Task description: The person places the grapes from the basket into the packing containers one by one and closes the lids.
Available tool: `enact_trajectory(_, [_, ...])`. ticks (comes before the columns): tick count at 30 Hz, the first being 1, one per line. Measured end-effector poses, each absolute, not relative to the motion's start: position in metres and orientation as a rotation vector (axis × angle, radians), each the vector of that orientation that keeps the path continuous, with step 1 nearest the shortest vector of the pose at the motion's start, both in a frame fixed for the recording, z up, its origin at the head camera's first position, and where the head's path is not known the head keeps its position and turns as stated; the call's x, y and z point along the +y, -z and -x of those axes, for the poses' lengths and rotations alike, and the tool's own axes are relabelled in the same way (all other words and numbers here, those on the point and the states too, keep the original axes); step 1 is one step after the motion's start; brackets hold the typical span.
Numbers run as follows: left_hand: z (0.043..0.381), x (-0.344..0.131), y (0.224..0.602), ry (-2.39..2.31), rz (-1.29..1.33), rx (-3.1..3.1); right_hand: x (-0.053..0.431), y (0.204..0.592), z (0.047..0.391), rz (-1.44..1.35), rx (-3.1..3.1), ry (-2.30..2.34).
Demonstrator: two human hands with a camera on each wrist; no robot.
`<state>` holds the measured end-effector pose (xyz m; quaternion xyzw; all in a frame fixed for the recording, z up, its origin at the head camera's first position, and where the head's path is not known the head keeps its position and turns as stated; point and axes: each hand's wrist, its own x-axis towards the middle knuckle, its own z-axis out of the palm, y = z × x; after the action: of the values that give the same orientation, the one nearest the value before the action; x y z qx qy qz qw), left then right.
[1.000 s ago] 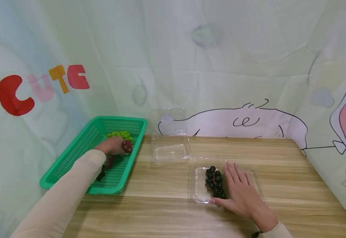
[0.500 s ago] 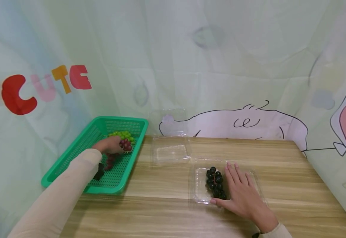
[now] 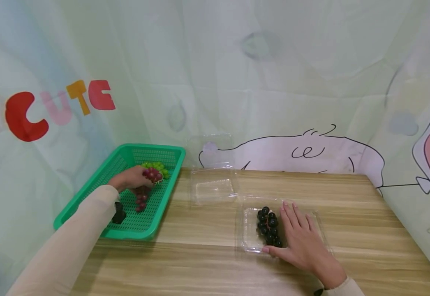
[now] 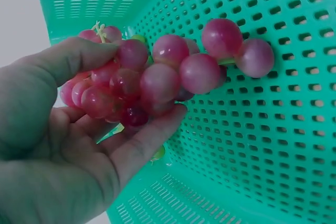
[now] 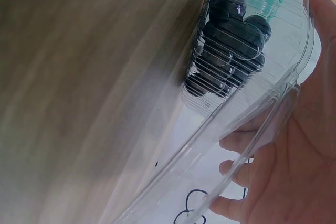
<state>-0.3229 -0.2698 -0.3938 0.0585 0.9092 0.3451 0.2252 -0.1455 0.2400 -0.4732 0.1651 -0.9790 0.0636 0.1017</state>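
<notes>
Inside the green basket (image 3: 165,209), my left hand (image 3: 131,179) grips a bunch of red grapes (image 4: 160,82), the thumb over it and the fingers beneath. The bunch's tail of larger grapes sticks out past the fingertips in the left wrist view. Green grapes (image 3: 158,167) lie just behind it, at the basket's far end. On the table, my right hand (image 3: 300,234) lies with straight, spread fingers over the right part of a clear plastic box (image 3: 250,242). A bunch of black grapes (image 3: 268,226) sits in that box, beside the thumb and forefinger.
Another clear plastic box (image 3: 214,190) stands at the table's back edge, its lid raised against the printed curtain (image 3: 215,61). The wooden table (image 3: 185,263) reaches the curtain at the back and right. A black device (image 3: 119,213) is at the left wrist.
The left hand has drawn back slightly left and up with the red grapes, showing more of the green ones and of the bunch's lower end. The right hand has stayed still.
</notes>
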Motion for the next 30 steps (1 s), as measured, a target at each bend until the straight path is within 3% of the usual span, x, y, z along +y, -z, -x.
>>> enact_trajectory(30, [0.312,-0.286,0.384,-1.071,-0.084,2.544,0.24,0.473,0.145,-0.496,-2.88,-0.221])
